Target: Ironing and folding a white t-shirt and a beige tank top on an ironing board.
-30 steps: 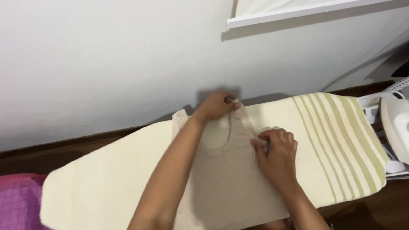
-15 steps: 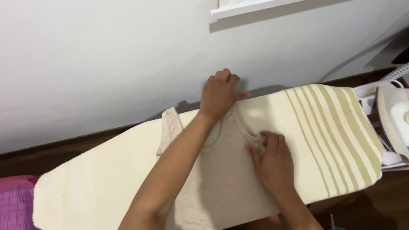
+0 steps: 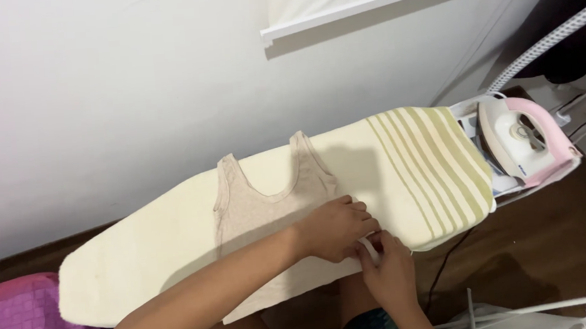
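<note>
Both hands have moved from the neckline down to the near side edge of the top (image 3: 269, 214), and the view has swung left. The left hand (image 3: 335, 229) and right hand (image 3: 386, 271) pinch that edge together. The top lies flat on the board (image 3: 142, 264), straps spread, hem overhanging. The iron (image 3: 521, 138) rests well right, untouched; pressing is not begun.

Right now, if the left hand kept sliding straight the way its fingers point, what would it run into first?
The left hand lies on the beige tank top, fingers aimed right along the ironing board. It would probably meet the right hand almost at once, since their fingertips already touch at the top's side edge; beyond that lies the green-striped cover.
</note>
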